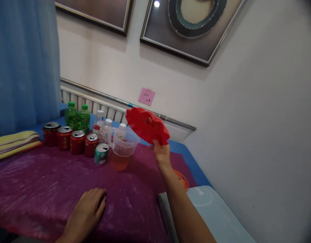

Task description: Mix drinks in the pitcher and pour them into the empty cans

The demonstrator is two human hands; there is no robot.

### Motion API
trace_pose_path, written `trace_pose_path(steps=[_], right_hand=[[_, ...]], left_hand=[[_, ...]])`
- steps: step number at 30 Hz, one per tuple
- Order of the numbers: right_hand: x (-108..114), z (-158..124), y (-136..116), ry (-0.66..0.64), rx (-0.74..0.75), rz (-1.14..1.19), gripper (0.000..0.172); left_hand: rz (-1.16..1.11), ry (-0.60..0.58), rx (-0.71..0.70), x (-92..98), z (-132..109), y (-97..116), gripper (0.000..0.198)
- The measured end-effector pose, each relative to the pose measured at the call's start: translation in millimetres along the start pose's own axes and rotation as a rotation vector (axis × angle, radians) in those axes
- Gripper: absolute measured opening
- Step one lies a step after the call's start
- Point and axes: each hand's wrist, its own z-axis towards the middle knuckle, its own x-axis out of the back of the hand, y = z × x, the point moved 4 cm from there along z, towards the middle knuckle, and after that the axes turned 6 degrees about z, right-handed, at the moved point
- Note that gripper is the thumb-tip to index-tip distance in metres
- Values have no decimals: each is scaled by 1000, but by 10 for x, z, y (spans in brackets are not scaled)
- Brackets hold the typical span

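Observation:
My right hand (161, 152) is raised past the jug, its thumb and fingers pinching the lower edge of a red wavy-edged dish (146, 125). The dish is tilted in the air and has a small opening or mark at its middle. Just left of it, a clear plastic jug (123, 145) with amber liquid in its lower part stands upright on the purple sheet (56, 182). My left hand (86, 209) lies on that sheet near the front, holding nothing, with its fingers loosely bent and the thumb apart. An orange item (182, 179) is partly hidden behind my right forearm.
Left of the jug stand a small teal can (101, 154), several red cans (77, 142), two green bottles (84, 119) and several clear bottles (106, 130). Folded yellow cloths (15, 143) lie far left. A pale blue board (216, 212) is at right; a wall (259, 118) stands behind.

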Motion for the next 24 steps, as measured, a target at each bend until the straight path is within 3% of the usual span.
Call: trace_pose_path(steps=[5, 8, 11, 16, 24], right_hand=[[417, -339, 330, 198, -376, 253, 22], [538, -670, 482, 211, -558, 337, 24], [525, -985, 638, 186, -711, 378, 25], [451, -1244, 834, 167, -851, 411, 24], [466, -1266, 964, 133, -934, 425, 22]], left_hand=[[-15, 25, 24, 12, 1, 3, 16], [-26, 65, 18, 35, 25, 12, 20], [-34, 63, 20, 44, 46, 13, 22], [-45, 38, 16, 23, 30, -16, 25], [-74, -165, 114, -131, -84, -155, 31]])
